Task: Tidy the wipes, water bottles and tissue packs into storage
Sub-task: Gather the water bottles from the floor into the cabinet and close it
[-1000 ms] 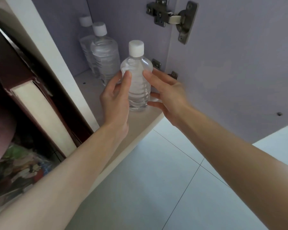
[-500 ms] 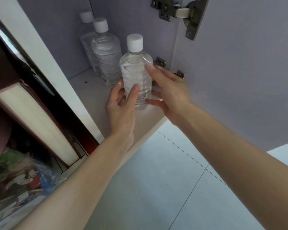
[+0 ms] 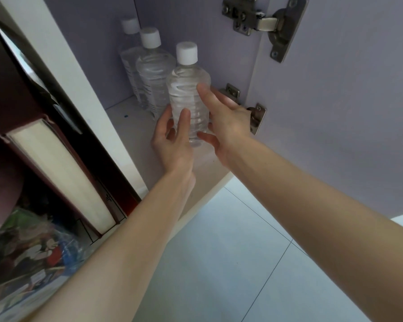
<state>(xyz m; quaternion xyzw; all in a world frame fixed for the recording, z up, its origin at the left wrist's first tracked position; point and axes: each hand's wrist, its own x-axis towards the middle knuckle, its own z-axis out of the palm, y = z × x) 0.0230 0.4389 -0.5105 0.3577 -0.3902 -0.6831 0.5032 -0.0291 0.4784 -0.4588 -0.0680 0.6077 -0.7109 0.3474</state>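
Standing upright is a clear, ribbed bottle [image 3: 187,98] (white cap [image 3: 186,53]).

Since then, front bottle [image 3: 184,89] deeper on shelf [image 3: 130,126], nearer middle bottle [image 3: 154,75].
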